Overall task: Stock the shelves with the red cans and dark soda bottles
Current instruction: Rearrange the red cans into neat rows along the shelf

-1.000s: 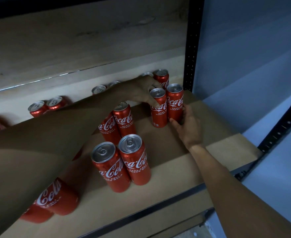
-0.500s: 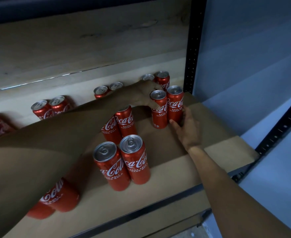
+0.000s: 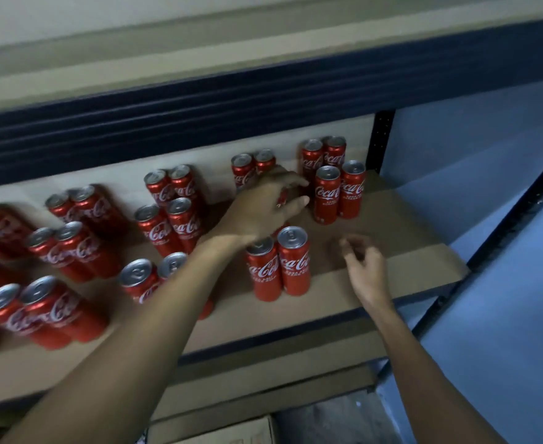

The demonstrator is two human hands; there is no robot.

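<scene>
Dim storeroom corner: brown board shelf (image 3: 391, 225) under a dark blue beam (image 3: 263, 100), black upright post (image 3: 382, 136) at the far right, blue-grey wall (image 3: 494, 187) beyond, cardboard box (image 3: 218, 432) below the near edge. Red cans (image 3: 174, 225) standing in pairs across the shelf, left to right and far to near; no dark soda bottles in sight.

Left hand (image 3: 260, 206) over the middle of the right-hand column, fingers (image 3: 291, 182) and thumb curled round the gripped can (image 3: 281, 198), a sliver of red showing between them, the rest hidden and blurred. Right hand (image 3: 364, 267) above bare board just right of the near pair (image 3: 278, 264), fingers (image 3: 348, 243) loosely curled, holding and touching nothing.

Probably squaring up a pair. To do it well: keep the can upright, slide rather than lift, bring it flush against its partner, and line it up between the far pair (image 3: 339, 190) and the near pair, label outward. Mind the left forearm, close over cans nearer the left; easy to knock one over. Steady the neighbours with the free hand.
</scene>
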